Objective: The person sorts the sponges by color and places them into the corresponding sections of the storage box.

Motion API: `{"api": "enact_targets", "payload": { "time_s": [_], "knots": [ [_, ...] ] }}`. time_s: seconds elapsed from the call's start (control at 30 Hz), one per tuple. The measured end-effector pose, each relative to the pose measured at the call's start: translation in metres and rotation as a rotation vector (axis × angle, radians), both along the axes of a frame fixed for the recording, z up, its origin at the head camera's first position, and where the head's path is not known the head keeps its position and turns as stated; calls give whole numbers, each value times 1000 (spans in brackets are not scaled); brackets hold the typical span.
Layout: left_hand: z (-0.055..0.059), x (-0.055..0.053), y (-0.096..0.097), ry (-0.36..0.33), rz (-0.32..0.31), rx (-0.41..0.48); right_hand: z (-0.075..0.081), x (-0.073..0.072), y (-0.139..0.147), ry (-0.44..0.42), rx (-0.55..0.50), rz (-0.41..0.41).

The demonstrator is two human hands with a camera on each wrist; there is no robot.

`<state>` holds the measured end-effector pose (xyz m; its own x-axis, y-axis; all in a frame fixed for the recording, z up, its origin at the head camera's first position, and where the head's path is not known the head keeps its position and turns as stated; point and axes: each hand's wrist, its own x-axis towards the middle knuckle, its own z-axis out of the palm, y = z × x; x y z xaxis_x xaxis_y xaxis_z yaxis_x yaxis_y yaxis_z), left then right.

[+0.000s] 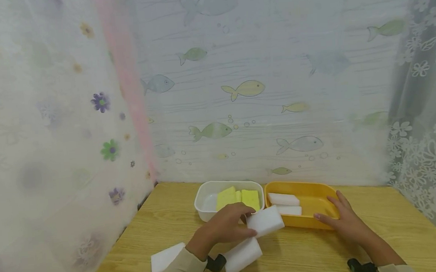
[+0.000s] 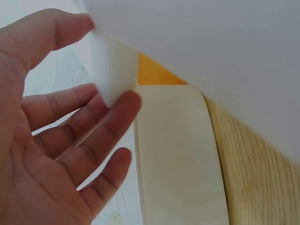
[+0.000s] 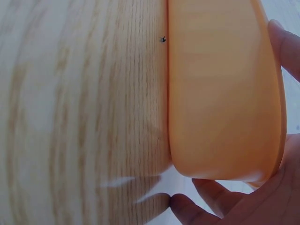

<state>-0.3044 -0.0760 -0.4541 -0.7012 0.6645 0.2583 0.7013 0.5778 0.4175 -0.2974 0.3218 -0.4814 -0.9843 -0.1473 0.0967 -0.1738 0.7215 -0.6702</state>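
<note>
My left hand [image 1: 227, 223] pinches a white sponge block [image 1: 265, 221] by one end, between thumb and fingers. The block hangs tilted in front of the two containers; in the left wrist view its broad face [image 2: 201, 51] fills the upper right. My right hand [image 1: 344, 219] holds the right end of an orange container [image 1: 322, 225], thumb at the front rim and fingers round the end wall [image 3: 225, 154]. Two white blocks [image 1: 288, 209] lie inside that container, towards its left end. A white container [image 1: 206, 215] beside it holds yellow sponges [image 1: 250, 199].
Two more white blocks lie on the wooden table [image 1: 304, 255]: one block [image 1: 243, 257] below the held one, another block [image 1: 165, 260] farther left, partly behind my left sleeve. A fish-patterned curtain [image 1: 273, 66] hangs along the table's back edge, with flowered sheets at both sides.
</note>
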Motion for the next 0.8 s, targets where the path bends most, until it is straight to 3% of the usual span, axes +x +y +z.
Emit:
{"api": "enact_targets", "payload": {
  "time_s": [0.13, 0.47, 0.57, 0.8],
  "knots": [
    [0, 2, 1, 59, -3, 13, 1, 1, 0, -10, -1, -6],
    [-5, 1, 8, 133, 19, 4, 2, -1, -3, 0, -5, -6],
    [-5, 2, 8, 110, 9, 31, 2, 0, -4, -2, -5, -5],
    [-4, 0, 15, -35, 6, 115, 0, 0, -2, 5, 8, -11]
  ]
}}
